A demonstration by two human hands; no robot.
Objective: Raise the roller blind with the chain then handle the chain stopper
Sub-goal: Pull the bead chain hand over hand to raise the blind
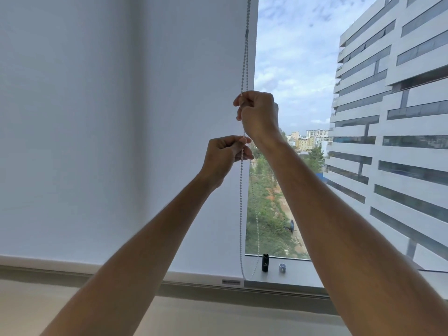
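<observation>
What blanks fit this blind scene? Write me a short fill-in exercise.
1. Both hands pinch the bead ____.
2. The right hand grips ____ than the left hand.
3. The roller blind is lowered almost to the ____.
4. The small black object stands on the sill, to the ____ of the chain.

Missing words: chain; higher; sill; right

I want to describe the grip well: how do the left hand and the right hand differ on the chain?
The right hand grips the chain higher up; the left hand pinches it lower. The right hand lies before the open window, the left hand before the roller blind. Both are closed on the chain.
</observation>
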